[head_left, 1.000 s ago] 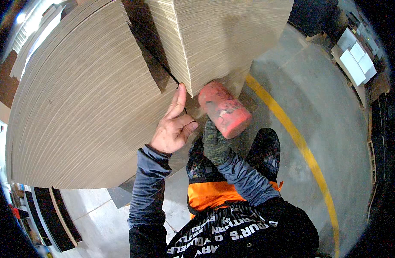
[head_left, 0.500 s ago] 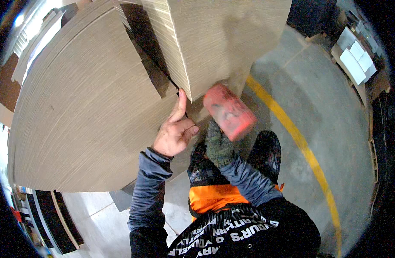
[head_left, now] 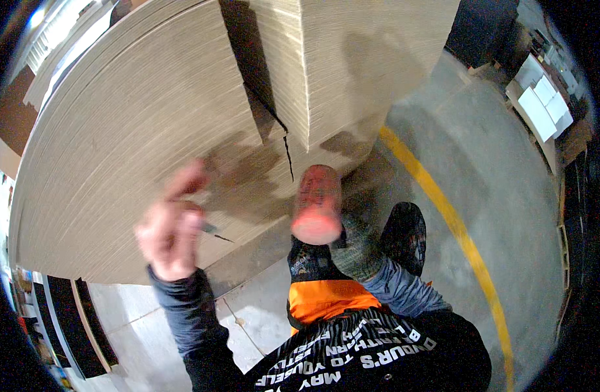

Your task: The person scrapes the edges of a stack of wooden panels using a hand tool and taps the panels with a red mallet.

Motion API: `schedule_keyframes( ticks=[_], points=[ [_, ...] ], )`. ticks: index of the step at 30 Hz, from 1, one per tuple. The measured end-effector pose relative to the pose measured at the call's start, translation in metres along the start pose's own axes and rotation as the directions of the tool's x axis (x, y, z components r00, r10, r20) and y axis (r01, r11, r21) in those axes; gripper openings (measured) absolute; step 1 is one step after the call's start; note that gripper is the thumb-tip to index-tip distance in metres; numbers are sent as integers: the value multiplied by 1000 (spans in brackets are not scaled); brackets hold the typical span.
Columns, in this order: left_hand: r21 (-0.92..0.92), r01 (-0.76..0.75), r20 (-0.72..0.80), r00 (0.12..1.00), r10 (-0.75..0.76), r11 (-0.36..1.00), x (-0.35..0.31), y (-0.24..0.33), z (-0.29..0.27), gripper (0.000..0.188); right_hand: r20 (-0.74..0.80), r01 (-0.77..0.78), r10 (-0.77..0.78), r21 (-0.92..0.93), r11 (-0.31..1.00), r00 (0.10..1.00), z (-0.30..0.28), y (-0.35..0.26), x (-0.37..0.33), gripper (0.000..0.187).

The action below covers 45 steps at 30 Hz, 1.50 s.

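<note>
My right hand (head_left: 362, 251), in a dark grey-green knit glove, grips a red mallet (head_left: 318, 202). Its blunt cylindrical head is raised in front of my legs and blurred by movement; the handle is hidden. Bare and strongly smeared, my left hand (head_left: 173, 238) is off to the left, over a tall stack of tan cardboard sheets (head_left: 117, 150). A small dark sliver shows beside its fingers; whether they hold it I cannot tell. A second cardboard stack (head_left: 372, 72) rises on the right, a dark gap between the two. A jagged black line (head_left: 288, 157) runs down from that gap.
A yellow line (head_left: 457, 215) curves along the grey concrete floor (head_left: 509, 189) on the right. White sheets (head_left: 545, 104) lie on a surface at the far right. Dark panels (head_left: 71, 326) stand at the lower left. My shoes (head_left: 404, 228) are close to the stacks.
My left hand has left the gap between the stacks and swung left. The mallet has dropped lower and left, with its head turned more toward me.
</note>
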<state>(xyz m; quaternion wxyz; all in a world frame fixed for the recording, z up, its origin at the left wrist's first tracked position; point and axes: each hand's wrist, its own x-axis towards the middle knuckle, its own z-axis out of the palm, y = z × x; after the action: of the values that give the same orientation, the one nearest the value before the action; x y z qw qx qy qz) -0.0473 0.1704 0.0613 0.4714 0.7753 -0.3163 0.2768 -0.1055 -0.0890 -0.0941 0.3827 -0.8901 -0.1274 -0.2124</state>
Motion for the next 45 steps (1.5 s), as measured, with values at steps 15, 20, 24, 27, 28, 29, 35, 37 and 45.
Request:
schedule_keyframes(
  ticks=[15, 20, 24, 27, 28, 29, 35, 37, 45],
  points=[
    [254, -132, -349, 911, 218, 958, 47, -10, -53, 22, 82, -69, 61, 96, 993, 995, -6, -66, 79, 24],
    [297, -150, -314, 917, 244, 943, 45, -10, -53, 21, 116, -20, 8, 109, 994, 993, 9, -58, 65, 26],
    [284, -122, -296, 932, 208, 951, 42, -11, -57, 20, 33, 80, -82, 63, 995, 996, 21, -41, 63, 24],
    [312, -111, -307, 928, 211, 943, 42, -8, -55, 20, 227, -39, 15, 101, 994, 974, 16, -53, 65, 24],
    [323, -119, -318, 921, 226, 939, 45, -7, -53, 20, -29, 131, -128, 241, 962, 991, 23, -46, 72, 25],
    [315, -115, -314, 924, 218, 942, 45, -7, -51, 20, 22, 82, -87, 181, 980, 996, 21, -43, 71, 26],
    [300, -113, -303, 930, 207, 947, 43, -6, -52, 20, -16, 107, -106, 84, 991, 994, 11, -46, 70, 27],
    [284, -94, -322, 928, 187, 954, 44, -8, -52, 20, 171, -55, 28, 157, 986, 985, 11, -38, 68, 23],
    [266, -125, -305, 930, 206, 956, 45, -8, -46, 21, -236, -561, -512, -428, -708, 826, 92, 7, 61, 17]
  ],
)
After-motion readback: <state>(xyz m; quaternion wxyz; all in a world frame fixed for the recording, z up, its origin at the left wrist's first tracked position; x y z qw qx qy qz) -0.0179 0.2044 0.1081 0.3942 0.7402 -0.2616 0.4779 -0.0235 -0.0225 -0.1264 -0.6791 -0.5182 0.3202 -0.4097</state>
